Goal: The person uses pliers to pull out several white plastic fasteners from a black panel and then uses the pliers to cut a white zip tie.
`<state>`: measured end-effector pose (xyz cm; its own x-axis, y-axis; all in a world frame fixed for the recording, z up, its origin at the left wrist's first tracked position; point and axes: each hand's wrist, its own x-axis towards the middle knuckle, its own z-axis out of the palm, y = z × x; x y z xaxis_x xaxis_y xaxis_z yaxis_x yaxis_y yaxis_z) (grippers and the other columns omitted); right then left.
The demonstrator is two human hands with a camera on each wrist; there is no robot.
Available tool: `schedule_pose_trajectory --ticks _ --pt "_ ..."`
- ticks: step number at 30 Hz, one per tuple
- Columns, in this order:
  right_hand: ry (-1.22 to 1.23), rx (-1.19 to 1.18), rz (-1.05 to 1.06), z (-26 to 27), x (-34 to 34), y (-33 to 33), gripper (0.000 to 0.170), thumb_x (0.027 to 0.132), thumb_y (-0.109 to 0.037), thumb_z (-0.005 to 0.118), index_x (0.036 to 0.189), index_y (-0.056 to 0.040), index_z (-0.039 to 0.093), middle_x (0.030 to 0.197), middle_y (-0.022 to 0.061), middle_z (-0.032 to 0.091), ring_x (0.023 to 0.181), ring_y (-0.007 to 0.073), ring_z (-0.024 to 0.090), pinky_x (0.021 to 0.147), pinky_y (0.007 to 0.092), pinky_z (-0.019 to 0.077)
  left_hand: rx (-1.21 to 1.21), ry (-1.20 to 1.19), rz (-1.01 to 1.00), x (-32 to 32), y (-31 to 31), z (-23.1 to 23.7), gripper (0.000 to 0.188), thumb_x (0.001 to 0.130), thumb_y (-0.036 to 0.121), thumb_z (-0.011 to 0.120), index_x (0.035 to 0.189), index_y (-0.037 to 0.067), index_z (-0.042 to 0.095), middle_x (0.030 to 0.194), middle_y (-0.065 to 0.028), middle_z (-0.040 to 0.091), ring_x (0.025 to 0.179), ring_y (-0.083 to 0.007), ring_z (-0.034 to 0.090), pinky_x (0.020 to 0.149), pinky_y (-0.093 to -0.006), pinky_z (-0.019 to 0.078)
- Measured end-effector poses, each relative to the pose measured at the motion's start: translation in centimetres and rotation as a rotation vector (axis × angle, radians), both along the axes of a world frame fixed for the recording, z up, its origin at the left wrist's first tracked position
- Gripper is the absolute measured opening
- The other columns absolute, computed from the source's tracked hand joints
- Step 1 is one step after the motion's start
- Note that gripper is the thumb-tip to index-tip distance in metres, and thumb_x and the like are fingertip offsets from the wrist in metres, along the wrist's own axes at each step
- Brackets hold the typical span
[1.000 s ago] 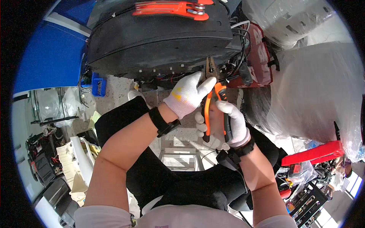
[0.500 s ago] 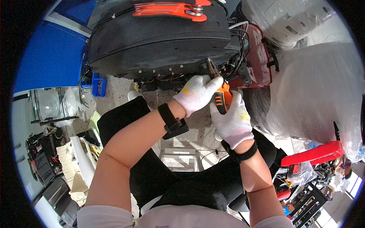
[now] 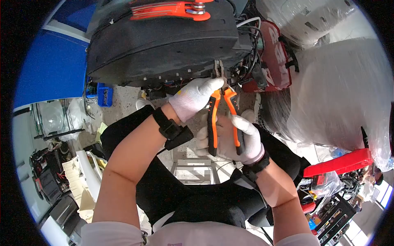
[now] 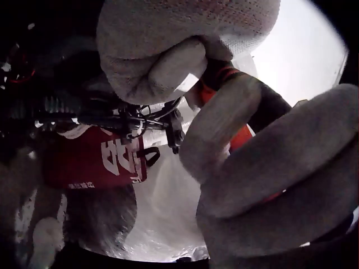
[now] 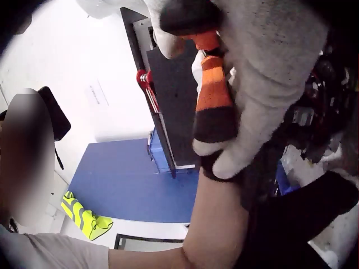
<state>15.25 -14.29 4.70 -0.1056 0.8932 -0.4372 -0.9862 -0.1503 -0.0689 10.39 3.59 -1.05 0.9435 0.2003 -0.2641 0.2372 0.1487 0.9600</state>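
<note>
A pair of pliers (image 3: 212, 127) with orange and black handles points away from the person, its metal nose near the lower edge of a black housing (image 3: 164, 45). My white-gloved left hand (image 3: 192, 97) grips the pliers near the pivot, thumb on top. Around the spread handles is my right hand (image 3: 251, 141), also gloved, its thumb along the right handle and its fingers behind the left one. In the right wrist view a handle (image 5: 216, 95) shows beside the glove. Curled glove fingers (image 4: 275, 151) partly cover the pliers in the left wrist view.
An orange folding hex key set (image 3: 168, 10) lies on the housing. Cables (image 3: 252, 45) hang at its right side, near a red bag (image 3: 274, 57). Plastic-wrapped bulk (image 3: 336, 90) stands at right, a small blue bin (image 3: 105, 95) at left.
Half a second ago the right hand wrapped the handles back-of-hand up; now it is turned over and the handles are spread apart, as one second ago. Both hands have moved slightly left in view.
</note>
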Motion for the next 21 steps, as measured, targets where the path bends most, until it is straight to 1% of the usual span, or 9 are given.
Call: schedule_pose_trajectory --ticks 2,4,7,8,10,13,16,18,21 --pt "0.131 0.185 -0.096 -1.0 -0.5 0.1 0.051 0.083 -0.038 0.056 0.117 -0.0014 0.047 0.107 0.0209 0.055 0.092 0.0357 0.056 0.081 0.0465 0.0451 0.07 -0.007 -0.024 -0.1 0.1 -0.5 0.045 0.094 0.038 0.043 0.102 0.0 0.064 0.097 -0.0061 0.066 0.09 -0.0116 0.057 0.086 -0.0258 0.0423" --pt "0.088 0.099 -0.081 -0.4 -0.5 0.3 0.047 0.083 -0.036 0.058 0.113 -0.0016 0.048 0.097 0.0162 0.059 0.085 0.0282 0.058 0.075 0.0388 0.0476 0.024 0.014 -0.019 0.0 0.0 -0.1 0.044 0.093 0.039 0.044 0.102 0.001 0.064 0.091 -0.005 0.065 0.086 -0.0112 0.057 0.082 -0.0262 0.0428" --pt "-0.711 -0.307 0.12 -0.6 -0.4 0.3 0.028 0.086 -0.022 0.057 0.106 -0.0051 0.049 0.081 0.0069 0.057 0.068 0.0172 0.056 0.062 0.0283 0.0468 0.119 0.104 0.005 0.0 0.3 2.0 0.048 0.092 0.044 0.046 0.099 0.0 0.064 0.086 -0.0096 0.064 0.081 -0.0169 0.057 0.078 -0.0295 0.0431" --pt "-0.995 -0.448 0.22 -0.6 -0.5 0.9 0.038 0.084 -0.029 0.061 0.107 -0.0019 0.047 0.072 0.0044 0.056 0.066 0.0149 0.058 0.057 0.028 0.0446 0.26 0.18 0.026 -0.1 0.3 2.5 0.053 0.091 0.048 0.047 0.096 -0.002 0.063 0.086 -0.0154 0.064 0.081 -0.023 0.058 0.077 -0.0324 0.0429" --pt "-1.43 -0.668 0.421 1.0 -0.2 1.6 0.044 0.082 -0.026 0.061 0.111 0.0006 0.043 0.074 0.0121 0.058 0.07 0.0261 0.061 0.062 0.0349 0.0472 0.233 0.252 0.043 -0.5 0.4 2.4 0.055 0.09 0.05 0.047 0.096 -0.002 0.063 0.084 -0.0147 0.064 0.08 -0.0205 0.057 0.078 -0.0324 0.0427" --pt "-1.934 -0.767 0.318 -1.1 -0.2 0.8 0.058 0.08 -0.026 0.061 0.123 0.0025 0.035 0.1 0.0277 0.056 0.09 0.0425 0.058 0.078 0.0457 0.0462 0.238 0.172 -0.013 -0.6 0.3 2.8 0.056 0.089 0.05 0.048 0.096 -0.003 0.063 0.083 -0.0149 0.064 0.078 -0.0185 0.056 0.076 -0.0319 0.043" --pt "-2.274 -0.87 0.334 -0.8 -0.1 0.3 0.071 0.075 -0.031 0.066 0.128 0.0038 0.033 0.104 0.0233 0.051 0.094 0.0389 0.054 0.078 0.0448 0.0458 0.223 0.142 -0.057 0.2 -1.0 3.1 0.057 0.087 0.051 0.05 0.092 -0.005 0.062 0.081 -0.0155 0.063 0.077 -0.018 0.056 0.075 -0.0315 0.0431" --pt "-2.347 -0.883 0.326 -0.4 -0.1 0.3 0.073 0.074 -0.031 0.067 0.128 0.0038 0.034 0.102 0.0215 0.05 0.091 0.037 0.054 0.077 0.0437 0.0458 -0.007 0.267 0.044 1.0 -2.0 3.3 0.039 0.089 0.043 0.052 0.073 0.008 0.058 0.056 0.0045 0.044 0.048 -0.0053 0.043 0.044 -0.0229 0.0317" --pt "-2.33 -0.848 0.322 0.1 0.4 0.1 0.077 0.071 -0.033 0.071 0.128 0.0045 0.035 0.106 0.0227 0.051 0.093 0.0359 0.055 0.079 0.0418 0.0464 -0.116 0.279 0.157 1.1 -2.5 3.7 0.036 0.087 0.043 0.054 0.073 0.01 0.059 0.054 0.0067 0.042 0.045 -0.0036 0.039 0.041 -0.0207 0.0284"
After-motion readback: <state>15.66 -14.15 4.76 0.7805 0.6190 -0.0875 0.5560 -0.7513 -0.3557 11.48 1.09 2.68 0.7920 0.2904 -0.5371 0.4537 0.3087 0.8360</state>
